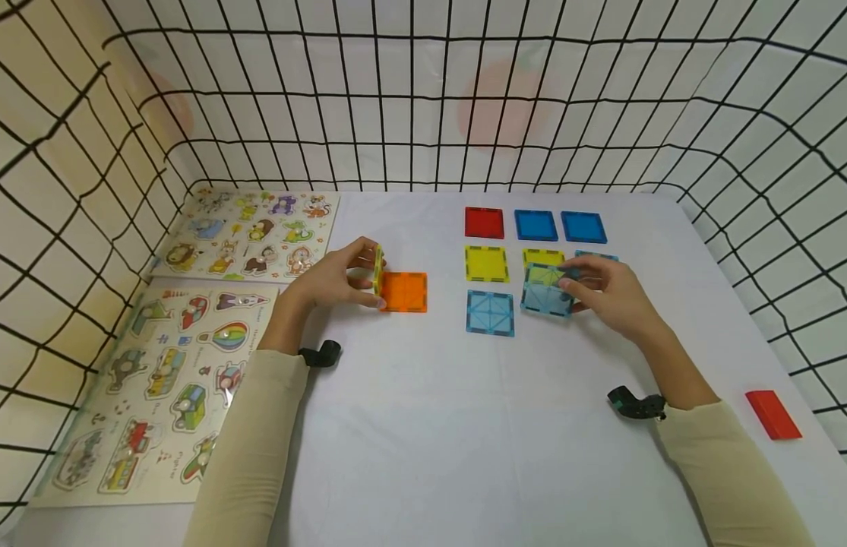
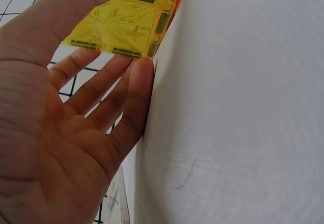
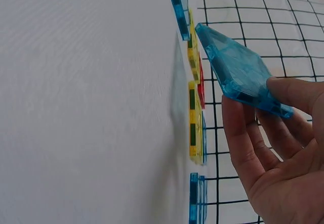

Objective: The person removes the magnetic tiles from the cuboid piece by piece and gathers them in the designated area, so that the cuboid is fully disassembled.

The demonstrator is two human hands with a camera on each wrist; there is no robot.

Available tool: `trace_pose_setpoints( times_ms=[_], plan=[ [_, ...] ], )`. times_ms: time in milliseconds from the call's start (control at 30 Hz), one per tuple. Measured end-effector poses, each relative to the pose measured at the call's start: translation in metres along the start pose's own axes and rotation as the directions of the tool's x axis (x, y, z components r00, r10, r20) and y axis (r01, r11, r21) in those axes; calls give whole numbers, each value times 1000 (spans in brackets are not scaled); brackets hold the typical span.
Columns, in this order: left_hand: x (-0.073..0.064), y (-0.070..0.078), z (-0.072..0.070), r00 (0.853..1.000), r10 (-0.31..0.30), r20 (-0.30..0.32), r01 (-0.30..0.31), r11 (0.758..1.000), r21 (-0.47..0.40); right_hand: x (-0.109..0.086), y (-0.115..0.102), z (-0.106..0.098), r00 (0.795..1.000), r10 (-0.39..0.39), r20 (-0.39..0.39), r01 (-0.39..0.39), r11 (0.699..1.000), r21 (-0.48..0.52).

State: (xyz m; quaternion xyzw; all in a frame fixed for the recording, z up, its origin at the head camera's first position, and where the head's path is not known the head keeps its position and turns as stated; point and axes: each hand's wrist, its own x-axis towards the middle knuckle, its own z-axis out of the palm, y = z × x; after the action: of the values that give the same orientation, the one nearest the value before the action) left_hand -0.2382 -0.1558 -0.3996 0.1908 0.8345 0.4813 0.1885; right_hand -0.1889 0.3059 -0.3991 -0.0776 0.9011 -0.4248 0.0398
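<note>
My left hand (image 1: 336, 275) pinches a yellow magnetic tile (image 2: 119, 24) that stands on edge along the left side of a flat orange magnetic tile (image 1: 405, 292). In the left wrist view, the thumb crosses its upper part and the fingertips are at its lower edge. A translucent light blue magnetic tile (image 3: 238, 64) is tilted and raised off the table, pinched at one corner between the thumb and fingers of my right hand (image 1: 611, 292). In the head view it overlaps a yellow tile (image 1: 543, 257) lying behind it.
Flat on the white table lie a red tile (image 1: 484, 222), two dark blue tiles (image 1: 535, 226), another yellow tile (image 1: 486, 264) and a light blue tile (image 1: 490, 312). Puzzle boards (image 1: 245, 235) lie left, a red block (image 1: 773, 415) right. Black wire mesh (image 1: 412, 99) surrounds the table.
</note>
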Motion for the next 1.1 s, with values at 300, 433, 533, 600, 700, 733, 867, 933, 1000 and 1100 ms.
trace_pose_setpoints(
  times_ms=[300,433,533,600,700,733,867,933,1000,1100],
  plan=[
    [1,-1,1,1000,-6,6,6,1000,-16,-3,19,-8,997,-27,75,24,999,36],
    [1,-1,0,1000,-9,4,9,1000,-19,-2,23,-10,994,-27,107,23,999,46],
    [1,-1,0,1000,-1,2,1,1000,-3,-3,24,-10,993,11,121,-11,1000,2],
    [1,-2,0,1000,4,1,-4,1000,10,-4,24,-10,989,34,141,-25,998,-61],
    [1,-2,1,1000,6,0,-6,1000,15,-5,23,-8,983,53,175,-22,984,-176],
    [1,-3,1,1000,6,0,-6,1000,16,-5,23,-7,982,49,185,-9,978,-208],
    [0,-2,1,1000,-5,-4,5,1000,17,-5,22,-4,980,45,194,18,951,-309],
    [0,-2,2,1000,-14,-7,14,1000,20,-5,23,-2,981,43,192,27,938,-346],
    [-1,-1,1,1000,-17,-9,17,1000,16,-5,23,-2,981,43,189,32,927,-373],
    [2,-5,0,1000,-17,-9,17,1000,12,-5,24,-1,981,32,189,45,920,-389]
  ],
)
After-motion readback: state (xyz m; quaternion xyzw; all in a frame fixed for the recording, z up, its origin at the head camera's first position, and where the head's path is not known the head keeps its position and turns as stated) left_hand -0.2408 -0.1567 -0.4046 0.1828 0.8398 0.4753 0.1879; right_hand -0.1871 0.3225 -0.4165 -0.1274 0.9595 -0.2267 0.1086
